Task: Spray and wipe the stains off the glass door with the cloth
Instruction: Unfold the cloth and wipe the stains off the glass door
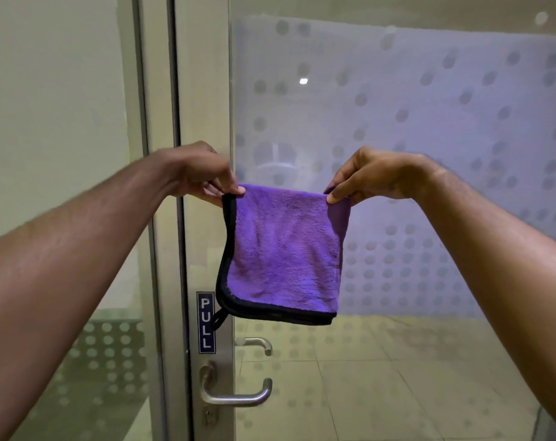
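Behind both hands, glass door: a frosted pane with a pattern of pale dots, clear lower down where a tiled floor shows through; it fills the view beyond the right hand.
Beyond the left hand, door frame: a pale metal upright running top to bottom.
Between the hands, cloth: purple, black-edged, folded over, hanging flat from its top edge in front of the glass; a small black loop dangles at its lower left corner. Whether it touches the pane I cannot tell.
Left hand: fingers and thumb pinched closed on the cloth's upper left corner.
Right hand: thumb and fingers pinched closed on the upper right corner, level with the left hand.
Below the left hand, door handle: a metal lever pointing right.
Below the left hand, PULL sign: a dark vertical label on the frame, above the handle, just beside the cloth's loop.
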